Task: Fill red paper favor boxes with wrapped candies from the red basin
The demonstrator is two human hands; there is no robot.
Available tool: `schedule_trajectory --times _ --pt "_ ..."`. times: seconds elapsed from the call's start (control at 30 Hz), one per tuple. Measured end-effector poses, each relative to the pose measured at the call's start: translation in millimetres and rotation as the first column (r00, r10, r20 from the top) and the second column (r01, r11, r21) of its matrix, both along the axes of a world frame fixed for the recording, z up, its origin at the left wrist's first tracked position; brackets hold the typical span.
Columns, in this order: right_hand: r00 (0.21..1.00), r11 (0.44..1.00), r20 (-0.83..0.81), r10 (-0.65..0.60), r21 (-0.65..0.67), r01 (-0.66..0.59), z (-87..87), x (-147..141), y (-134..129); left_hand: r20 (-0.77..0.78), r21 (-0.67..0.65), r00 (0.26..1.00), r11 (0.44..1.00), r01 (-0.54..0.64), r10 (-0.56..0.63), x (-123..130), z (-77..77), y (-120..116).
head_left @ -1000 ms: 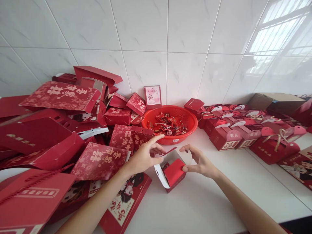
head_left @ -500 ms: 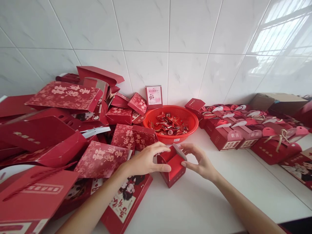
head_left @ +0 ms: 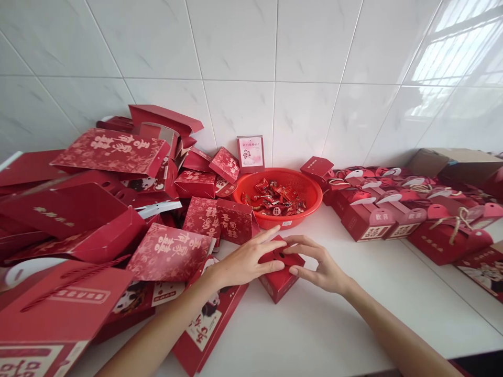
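Observation:
A small red gift box (head_left: pixel 277 283) stands on the white counter, its top flaps folded inward so that a dark slot shows between them. My left hand (head_left: pixel 255 256) grips it from the left, thumb and fingers on the near and far parts of the top. From the right, my right hand (head_left: pixel 318 264) holds the other flap between its thumb and fingers. The hands partly cover the box's top. Just behind the box is a red plastic basket (head_left: pixel 314 201) with wrapped candies (head_left: pixel 281 196) in it.
Red boxes and bags (head_left: pixel 106 152) are heaped on the left, and a flat red bag (head_left: pixel 210 330) lies by my left forearm. Rows of closed red boxes (head_left: pixel 365 220) line the right side. A small card (head_left: pixel 250 153) leans on the tiled wall behind.
The box's top flaps have folded down and inward, covering the inside that showed before. Both hands have moved closer together over its top.

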State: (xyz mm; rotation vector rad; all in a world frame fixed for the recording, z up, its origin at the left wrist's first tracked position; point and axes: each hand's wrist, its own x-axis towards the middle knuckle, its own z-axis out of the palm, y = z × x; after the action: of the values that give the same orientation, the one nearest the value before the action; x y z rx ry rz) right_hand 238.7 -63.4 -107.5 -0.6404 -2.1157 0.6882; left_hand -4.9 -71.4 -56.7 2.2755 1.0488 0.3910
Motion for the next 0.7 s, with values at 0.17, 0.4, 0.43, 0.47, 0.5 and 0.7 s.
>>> schedule_trajectory --times 0.17,0.4,0.43,0.47,0.5,0.7 --pt "0.994 0.994 0.005 -0.106 0.001 0.106 1.5 6 4 0.058 0.061 0.996 0.995 -0.075 0.071 5 0.0 -5" --pt "0.995 0.997 0.073 -0.063 -0.035 0.065 0.9 3 0 -0.052 0.281 0.905 0.876 -0.392 0.422 12 -12.6 -13" --pt "0.994 0.998 0.097 -0.056 -0.033 0.060 0.5 1 -1 -0.048 0.278 0.904 0.875 -0.396 0.424 11 -12.2 -13" --pt "0.991 0.998 0.121 -0.059 -0.030 0.063 0.1 0 -2 -0.039 0.256 0.914 0.889 -0.380 0.403 8 -10.4 -12" --pt "0.987 0.997 0.143 -0.069 -0.029 0.074 -0.2 -1 -3 -0.033 0.217 0.932 0.913 -0.346 0.361 5 -7.2 -11" --pt "0.982 0.997 0.178 -0.059 -0.044 0.068 2.2 9 3 -0.108 -0.048 0.992 0.996 -0.077 0.072 -13 17.6 -4"
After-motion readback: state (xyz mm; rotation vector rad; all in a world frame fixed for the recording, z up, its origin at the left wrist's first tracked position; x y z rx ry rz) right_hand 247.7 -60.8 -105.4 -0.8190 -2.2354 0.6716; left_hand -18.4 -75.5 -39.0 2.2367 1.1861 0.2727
